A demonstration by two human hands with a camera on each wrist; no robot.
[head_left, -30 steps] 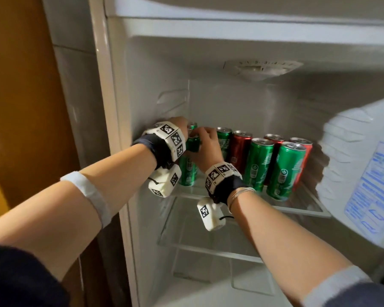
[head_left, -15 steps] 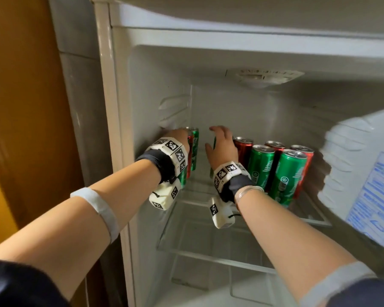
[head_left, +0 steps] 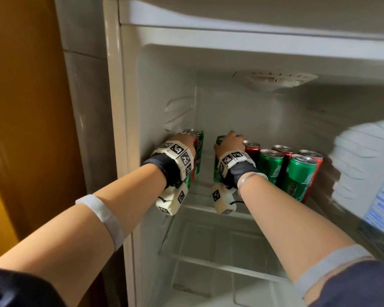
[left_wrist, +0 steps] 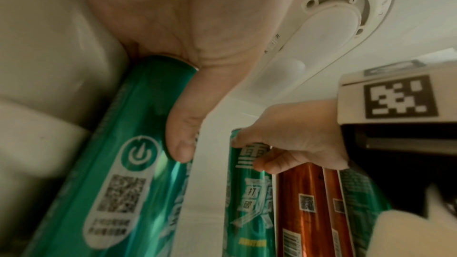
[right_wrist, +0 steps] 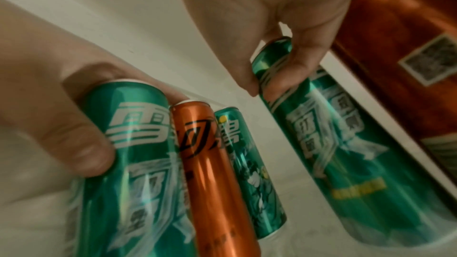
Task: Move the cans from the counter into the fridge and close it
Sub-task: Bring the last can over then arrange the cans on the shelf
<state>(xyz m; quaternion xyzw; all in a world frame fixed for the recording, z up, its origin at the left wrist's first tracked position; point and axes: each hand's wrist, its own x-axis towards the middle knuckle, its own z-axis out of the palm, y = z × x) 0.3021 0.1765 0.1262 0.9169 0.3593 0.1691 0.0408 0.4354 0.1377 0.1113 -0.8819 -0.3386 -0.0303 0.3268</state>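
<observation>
Both hands reach into the open fridge, onto its upper glass shelf (head_left: 205,192). My left hand (head_left: 183,139) grips a green can (left_wrist: 128,163) from above by the left wall, thumb down its side; a red can (head_left: 196,149) and another green can (head_left: 200,142) stand right behind it. My right hand (head_left: 232,140) curls its fingers over the top of a second green can (right_wrist: 321,140), upright near the shelf's middle. To its right stand several red and green cans, among them a green one (head_left: 299,176) at the front and a red one (head_left: 252,149) further back.
The fridge door (head_left: 364,173) with a blue label stands open at the right. A thermostat dial and lamp (head_left: 279,79) sit on the ceiling. An empty lower shelf (head_left: 220,264) lies below. A gap of bare shelf separates the two held cans. A wooden panel (head_left: 24,129) flanks the left.
The hands were together at one can by the left wall. The right hand then moved right with straight fingers, and now it grips the top of a green can mid-shelf.
</observation>
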